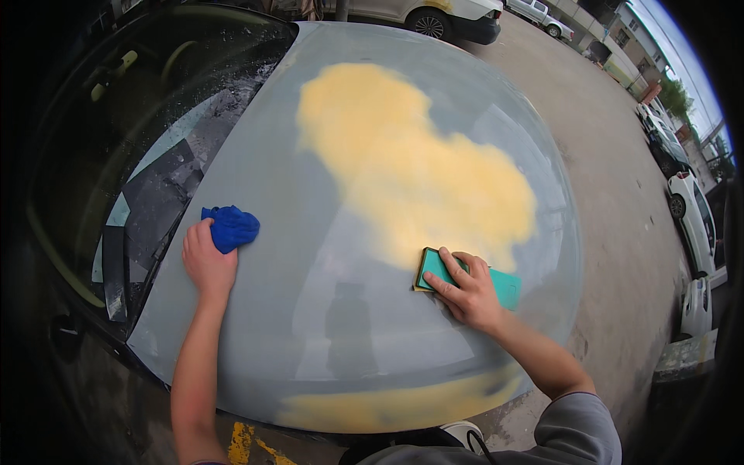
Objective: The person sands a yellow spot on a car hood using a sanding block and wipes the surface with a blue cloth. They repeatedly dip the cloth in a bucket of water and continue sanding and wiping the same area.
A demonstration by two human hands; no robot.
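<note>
my left hand (pixel 208 262) curled on a bunched blue cloth (pixel 234 229), cloth on grey car hood (pixel 279 310) near windshield (pixel 74 194), dark sheets (pixel 159 186) on the glass, my right hand (pixel 471 293) gripping green block (pixel 507 290), fingers apart across its top, block at near edge of yellow patch (pixel 434 186)

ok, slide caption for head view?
Left hand holds crumpled blue cloth, right hand flat green block, on yellow-patched grey car hood.

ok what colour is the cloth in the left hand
Plain blue: the cloth in the left hand shows best in the head view.
</note>
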